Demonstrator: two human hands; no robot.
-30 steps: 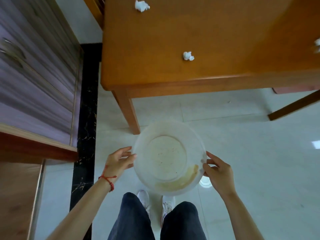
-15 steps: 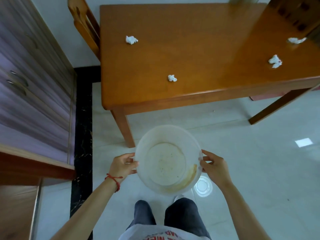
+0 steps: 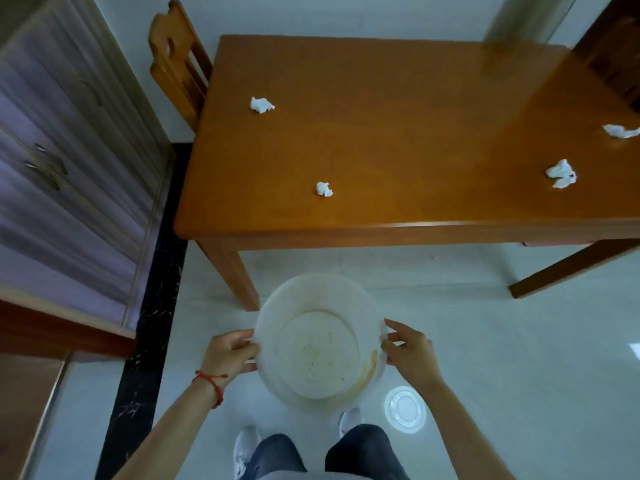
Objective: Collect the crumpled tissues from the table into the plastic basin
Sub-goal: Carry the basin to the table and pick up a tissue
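Left grip: fingers are curling round the left rim of the plastic basin, pinching it.
Right grip: doing the same on the right rim, thumb on top.
Basin: being held low above the floor, in front of the counter; nothing inside it but brownish stains.
Tissues: four crumpled ones are sitting on the counter, well apart: far left, near the front edge, right side, far right edge.
Writing: no brand or label is readable anywhere.
Extras: red string on the left wrist.
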